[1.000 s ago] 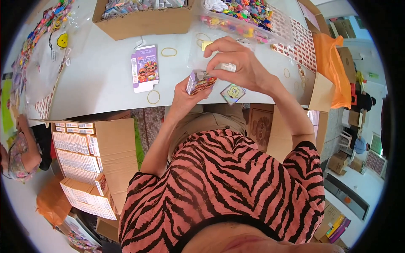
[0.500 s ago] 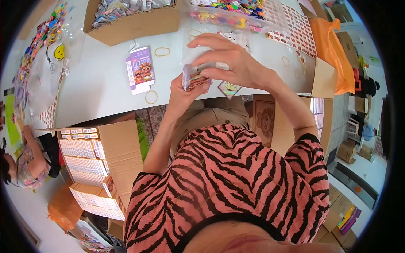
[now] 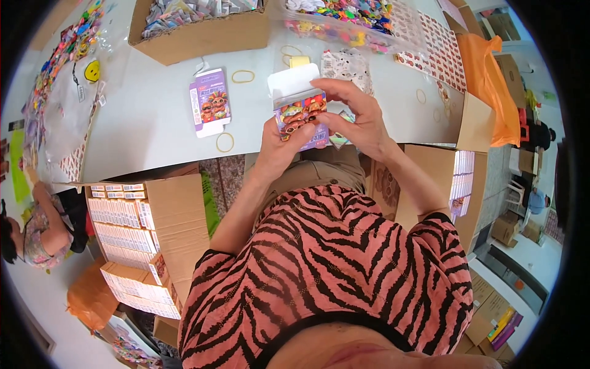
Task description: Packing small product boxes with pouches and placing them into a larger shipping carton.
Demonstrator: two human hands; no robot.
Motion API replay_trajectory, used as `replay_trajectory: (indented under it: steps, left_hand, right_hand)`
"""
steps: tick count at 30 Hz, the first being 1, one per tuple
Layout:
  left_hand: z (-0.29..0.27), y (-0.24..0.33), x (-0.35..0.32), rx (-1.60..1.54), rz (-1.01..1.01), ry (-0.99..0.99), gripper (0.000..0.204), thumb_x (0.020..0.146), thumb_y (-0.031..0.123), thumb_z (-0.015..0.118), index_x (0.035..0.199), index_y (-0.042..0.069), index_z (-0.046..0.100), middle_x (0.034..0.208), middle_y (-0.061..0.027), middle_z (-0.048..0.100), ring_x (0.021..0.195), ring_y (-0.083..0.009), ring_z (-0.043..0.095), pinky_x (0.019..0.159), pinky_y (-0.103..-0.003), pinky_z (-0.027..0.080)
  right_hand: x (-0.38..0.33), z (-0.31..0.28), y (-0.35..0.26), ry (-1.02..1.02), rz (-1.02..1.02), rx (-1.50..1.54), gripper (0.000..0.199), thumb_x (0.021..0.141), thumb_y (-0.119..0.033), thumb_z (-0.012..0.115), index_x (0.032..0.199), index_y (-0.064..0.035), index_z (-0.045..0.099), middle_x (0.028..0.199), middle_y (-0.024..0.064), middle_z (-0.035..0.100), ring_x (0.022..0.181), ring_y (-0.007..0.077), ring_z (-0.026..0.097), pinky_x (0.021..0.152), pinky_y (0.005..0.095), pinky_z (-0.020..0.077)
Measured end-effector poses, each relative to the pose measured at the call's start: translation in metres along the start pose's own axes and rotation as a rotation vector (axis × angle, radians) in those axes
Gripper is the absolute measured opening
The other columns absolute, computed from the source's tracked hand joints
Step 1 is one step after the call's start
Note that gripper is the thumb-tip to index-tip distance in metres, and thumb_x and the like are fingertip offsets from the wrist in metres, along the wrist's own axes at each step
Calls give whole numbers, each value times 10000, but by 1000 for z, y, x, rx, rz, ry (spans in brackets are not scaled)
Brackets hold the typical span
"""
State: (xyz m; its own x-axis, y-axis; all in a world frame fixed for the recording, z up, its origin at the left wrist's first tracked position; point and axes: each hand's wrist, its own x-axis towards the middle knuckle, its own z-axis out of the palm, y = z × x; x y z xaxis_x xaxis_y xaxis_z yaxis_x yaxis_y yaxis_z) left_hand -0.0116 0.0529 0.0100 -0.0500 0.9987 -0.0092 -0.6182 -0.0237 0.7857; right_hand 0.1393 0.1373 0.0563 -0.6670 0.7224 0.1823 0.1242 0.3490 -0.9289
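Just over the table's near edge, I hold a small purple cartoon-printed carton (image 3: pixel 302 114) with its white top flap (image 3: pixel 294 80) raised. My left hand (image 3: pixel 278 147) grips its lower left side, thumb across the front. My right hand (image 3: pixel 357 117) pinches its right side, with the index finger up by the flap. Its inside cannot be seen. A shiny card or packet (image 3: pixel 338 138) shows partly behind my right hand. To the left lies another purple carton (image 3: pixel 211 101), between two rubber bands, the upper one (image 3: pixel 243 76) and the lower one (image 3: pixel 225 142).
At the back stand a cardboard box (image 3: pixel 203 40) of small packets and a clear tub (image 3: pixel 344 27) of colourful trinkets. Sticker sheets (image 3: pixel 433 49) and an orange bag (image 3: pixel 491 86) are at right. Packed cartons (image 3: pixel 126 224) fill a box below left. Another person (image 3: pixel 46 227) works far left.
My right hand has come down from above the carton to its right side. The carton has turned, so its printed front and raised white flap now show.
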Motion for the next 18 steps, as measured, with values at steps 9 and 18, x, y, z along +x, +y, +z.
replay_trajectory:
  steps: [9,18]
  left_hand:
    - [8,-14,-18,386,182,182,507,843,71,659,1291,-21,440,1083,-138,622,938,-181,616,796,-307,524]
    - [-7,-15,-33,709,197,59,525,817,48,682,1289,21,455,1152,-148,594,885,-168,649,722,-278,540]
  right_hand:
    - [-29,-6,10,33,136,91,310,851,1,622,1157,-10,576,1139,72,597,984,124,583,873,273,466]
    - [-47,-10,16,0,194,130,273,852,-6,626,1123,-3,596,1069,74,619,960,129,595,842,270,487]
